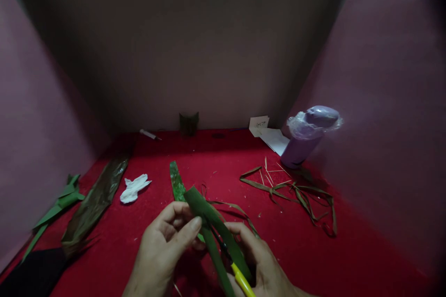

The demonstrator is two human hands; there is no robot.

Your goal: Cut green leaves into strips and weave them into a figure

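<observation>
In the middle foreground a green leaf strip (216, 241) is slit lengthwise from its lower end, with two bands apart. My left hand (163, 243) pinches its upper left edge between thumb and fingers. My right hand (261, 260) is closed round a yellow-handled cutting tool (243, 280). The tool's dark, narrow front part lies in the slit; whether it is a knife or scissors cannot be made out. The right fingers also touch the leaf's right band. Behind my left fingers, another shiny green leaf piece (176, 181) lies on the red cloth (223, 153).
Brown dried strips (285, 190) and thin sticks (267, 174) lie right. Behind them stand a purple bottle (301, 148) with plastic wrap and white papers (273, 139). At left are crumpled white tissue (134, 189), a long brown leaf (99, 197), folded green leaves (59, 204) and a syringe (149, 134).
</observation>
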